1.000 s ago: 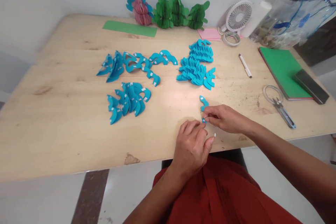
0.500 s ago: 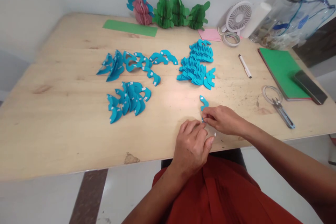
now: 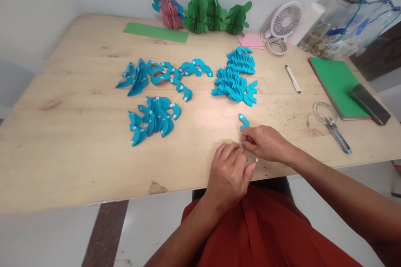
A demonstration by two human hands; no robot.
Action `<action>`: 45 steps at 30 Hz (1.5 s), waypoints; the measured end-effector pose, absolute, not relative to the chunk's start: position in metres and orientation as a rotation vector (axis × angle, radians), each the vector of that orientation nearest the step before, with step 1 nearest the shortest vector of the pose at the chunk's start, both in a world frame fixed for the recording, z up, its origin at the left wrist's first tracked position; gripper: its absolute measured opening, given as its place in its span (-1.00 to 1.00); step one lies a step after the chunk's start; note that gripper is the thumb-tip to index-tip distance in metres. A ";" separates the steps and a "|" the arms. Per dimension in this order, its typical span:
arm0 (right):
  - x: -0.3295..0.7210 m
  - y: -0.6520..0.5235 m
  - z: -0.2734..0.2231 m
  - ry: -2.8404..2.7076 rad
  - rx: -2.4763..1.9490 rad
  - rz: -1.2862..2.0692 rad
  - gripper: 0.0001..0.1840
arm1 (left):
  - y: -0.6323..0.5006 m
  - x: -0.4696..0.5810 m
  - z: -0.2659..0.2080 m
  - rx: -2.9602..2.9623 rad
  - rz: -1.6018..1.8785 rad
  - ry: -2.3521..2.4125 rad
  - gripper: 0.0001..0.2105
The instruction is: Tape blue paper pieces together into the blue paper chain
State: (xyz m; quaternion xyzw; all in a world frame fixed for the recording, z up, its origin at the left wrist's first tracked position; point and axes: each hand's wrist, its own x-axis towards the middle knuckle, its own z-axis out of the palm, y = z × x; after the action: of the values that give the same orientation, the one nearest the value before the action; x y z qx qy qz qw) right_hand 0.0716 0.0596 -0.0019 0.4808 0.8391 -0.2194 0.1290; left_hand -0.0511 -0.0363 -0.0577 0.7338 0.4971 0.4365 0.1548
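Note:
A wavy blue paper piece (image 3: 243,121) with a white patch at its far end lies on the table, its near part covered by my hands. Over that near part my right hand (image 3: 265,144) is closed, thumb and fingers pinched together; what lies between the fingertips is hidden. My left hand (image 3: 230,171) rests on the table with bent fingers touching the near end of the paper. Its thumb stands apart, and a tiny white scrap (image 3: 257,159) shows beside the thumb tip.
Stacked blue paper cutouts (image 3: 232,83) lie beyond my hands, with patched cutouts (image 3: 153,117) to the left. Thread snips (image 3: 338,135), a tape ring (image 3: 320,112), a pen (image 3: 293,79) and a green notebook (image 3: 338,85) are at right. Green paper figures (image 3: 213,14) and a fan (image 3: 285,20) stand behind.
Both hands stay in nearly the same place. My right hand's fingers have shifted very slightly over the blue paper piece, and the view has tilted a little.

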 end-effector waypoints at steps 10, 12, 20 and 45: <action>0.073 0.055 -0.007 2.467 1.416 -0.551 -0.90 | -0.037 -0.050 -0.060 2.132 1.241 1.454 -0.83; 0.073 0.055 -0.008 2.470 1.418 -0.553 -0.90 | -0.038 -0.049 -0.060 2.132 1.250 1.464 -0.84; 0.074 0.055 -0.006 2.472 1.418 -0.578 -0.90 | -0.038 -0.049 -0.060 2.139 1.246 1.479 -0.85; 0.069 0.055 0.004 2.411 1.322 -0.358 -0.73 | -0.040 -0.047 -0.062 2.316 1.120 1.543 -0.89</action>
State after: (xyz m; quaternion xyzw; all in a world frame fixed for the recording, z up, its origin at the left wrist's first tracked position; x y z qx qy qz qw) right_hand 0.0686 0.0554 0.0037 0.4688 0.8547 -0.1270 0.1831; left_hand -0.0465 -0.0404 -0.0622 0.7701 0.5131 0.3724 0.0711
